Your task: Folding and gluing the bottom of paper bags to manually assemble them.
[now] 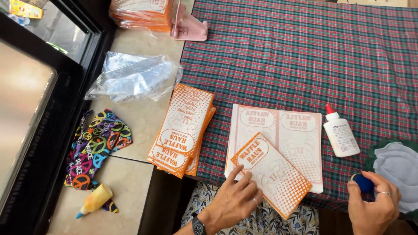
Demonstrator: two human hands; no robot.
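Observation:
My left hand lies flat with fingers spread on the near corner of a folded orange-and-white paper sleeve. That sleeve lies tilted on top of a flat white printed sheet on the plaid tablecloth. My right hand, with a ring on it, grips a small dark blue round object near the table's front right edge. A white glue bottle with a red cap lies just right of the sheet.
A small stack of folded orange sleeves sits left of the sheet. Crumpled clear plastic, a colourful patterned cloth and a small yellow bottle with a blue tip lie on the beige counter. More orange sleeves are stacked at the back.

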